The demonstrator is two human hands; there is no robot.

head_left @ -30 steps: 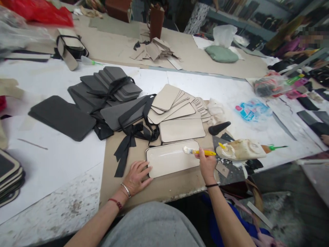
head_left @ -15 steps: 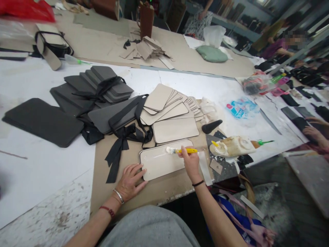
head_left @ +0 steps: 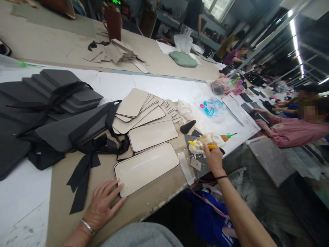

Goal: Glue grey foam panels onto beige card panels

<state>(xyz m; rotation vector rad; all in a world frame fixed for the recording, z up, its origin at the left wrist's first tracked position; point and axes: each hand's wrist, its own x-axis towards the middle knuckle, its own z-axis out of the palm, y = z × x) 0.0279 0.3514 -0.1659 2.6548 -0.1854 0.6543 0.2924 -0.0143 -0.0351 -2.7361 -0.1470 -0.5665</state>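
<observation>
My left hand (head_left: 104,204) lies with fingers spread, its fingertips on the lower left corner of a beige rounded panel (head_left: 149,169). A wet sheen runs along the panel's upper part. In my right hand (head_left: 214,159) is a yellow-handled brush (head_left: 212,146), whose bristles are over a glue-crusted white container (head_left: 197,147) to the right. Another yellow stick pokes out of that container. More beige panels (head_left: 154,135) fan out just beyond the one under my left hand. Black ribbon ties (head_left: 87,161) lie to the left.
Stacks of dark grey panels (head_left: 64,89) spread over the left of the table. A black cone-shaped piece (head_left: 188,127) lies near the container. Cardboard scraps (head_left: 115,51) and a green bundle (head_left: 183,59) lie farther back. A person in pink (head_left: 298,132) works at right.
My right hand has carried the brush from the beige panel rightward to the glue container. My left hand stays at the panel's corner. The view has turned to the right.
</observation>
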